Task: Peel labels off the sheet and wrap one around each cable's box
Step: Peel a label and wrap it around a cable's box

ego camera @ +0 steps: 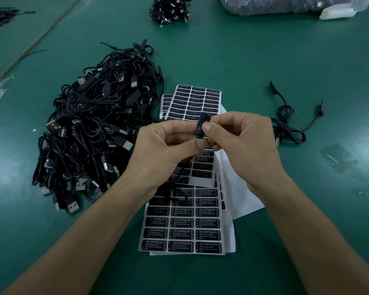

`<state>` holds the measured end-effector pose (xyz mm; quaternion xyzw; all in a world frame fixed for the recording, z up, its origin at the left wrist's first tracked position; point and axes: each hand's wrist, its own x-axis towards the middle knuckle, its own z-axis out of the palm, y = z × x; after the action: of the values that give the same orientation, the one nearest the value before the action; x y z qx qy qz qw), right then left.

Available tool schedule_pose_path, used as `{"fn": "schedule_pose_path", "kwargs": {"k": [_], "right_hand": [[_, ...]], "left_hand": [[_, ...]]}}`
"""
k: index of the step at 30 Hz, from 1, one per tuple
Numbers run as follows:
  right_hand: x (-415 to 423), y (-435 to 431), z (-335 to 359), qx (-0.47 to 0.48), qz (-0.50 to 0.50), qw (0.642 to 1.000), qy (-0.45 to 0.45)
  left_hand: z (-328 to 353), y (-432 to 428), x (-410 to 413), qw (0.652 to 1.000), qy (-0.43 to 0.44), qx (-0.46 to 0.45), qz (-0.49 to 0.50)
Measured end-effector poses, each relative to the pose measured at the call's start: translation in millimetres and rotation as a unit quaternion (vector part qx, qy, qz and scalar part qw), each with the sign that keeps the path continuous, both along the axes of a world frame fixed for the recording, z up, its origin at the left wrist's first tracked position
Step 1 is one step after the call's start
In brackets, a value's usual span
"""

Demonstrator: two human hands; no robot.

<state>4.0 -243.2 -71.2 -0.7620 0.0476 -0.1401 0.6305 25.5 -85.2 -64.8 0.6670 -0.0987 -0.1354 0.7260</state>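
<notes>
Both hands meet above the label sheets (pixel 182 228), white sheets of black "LED CONTROLLER" stickers spread on the green table. Between them is a small black cable box (pixel 201 124) with a black label on it, its white print facing me. My left hand (pixel 168 143) pinches the box's lower end with thumb and fingers. My right hand (pixel 241 141) pinches its upper part, thumb pressed on the label. The box's cable (pixel 179 184) hangs down under my left hand across the sheets.
A big heap of black USB cables (pixel 94 128) lies left of the sheets. Two loose cables (pixel 290 122) lie to the right. A smaller cable bundle (pixel 168 9) and a plastic bag (pixel 285 4) sit at the far edge. Tape patches (pixel 339 157) mark the mat right.
</notes>
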Motion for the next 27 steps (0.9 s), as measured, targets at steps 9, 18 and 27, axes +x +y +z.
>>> {"fn": "schedule_pose_path", "kwargs": {"k": [9, 18, 27], "right_hand": [[0.3, 2.0, -1.3, -0.006, -0.003, 1.000, -0.004], [-0.3, 3.1, 0.2, -0.020, -0.010, 1.000, 0.006], [-0.2, 2.7, 0.4, -0.026, -0.010, 1.000, 0.005]], "left_hand": [[-0.1, -0.1, 0.7, 1.000, 0.013, -0.007, 0.003], [-1.5, 0.2, 1.0, 1.000, 0.011, 0.003, 0.010], [-1.5, 0.5, 0.9, 1.000, 0.004, 0.009, 0.010]]}}
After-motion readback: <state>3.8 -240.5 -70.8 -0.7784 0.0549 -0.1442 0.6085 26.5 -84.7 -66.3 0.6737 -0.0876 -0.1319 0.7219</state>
